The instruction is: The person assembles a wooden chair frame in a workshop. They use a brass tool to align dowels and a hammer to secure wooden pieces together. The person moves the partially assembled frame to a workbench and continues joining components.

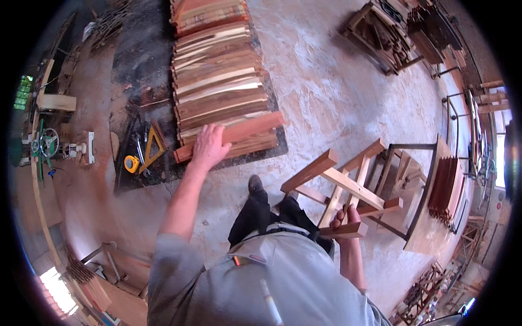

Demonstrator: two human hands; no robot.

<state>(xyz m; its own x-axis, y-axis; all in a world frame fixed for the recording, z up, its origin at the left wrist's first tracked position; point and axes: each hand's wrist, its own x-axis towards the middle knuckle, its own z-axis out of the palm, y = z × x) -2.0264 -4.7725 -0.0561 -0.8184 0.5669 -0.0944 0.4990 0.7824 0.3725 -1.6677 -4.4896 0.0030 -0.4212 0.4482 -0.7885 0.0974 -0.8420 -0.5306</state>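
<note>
My left hand grips a long reddish wooden slat lying at the near end of a row of similar slats stacked on a dark mat on the floor. My right hand is closed around a rail of a pale wooden stool frame, which hangs tilted beside my right leg. I stand bent over, with my dark trousers and one shoe visible below.
A yellow tape measure, a wooden triangle square and hand tools lie left of the slats. A metal-framed table with stacked dark slats stands at right. Woodworking machinery sits at left, timber racks at upper right.
</note>
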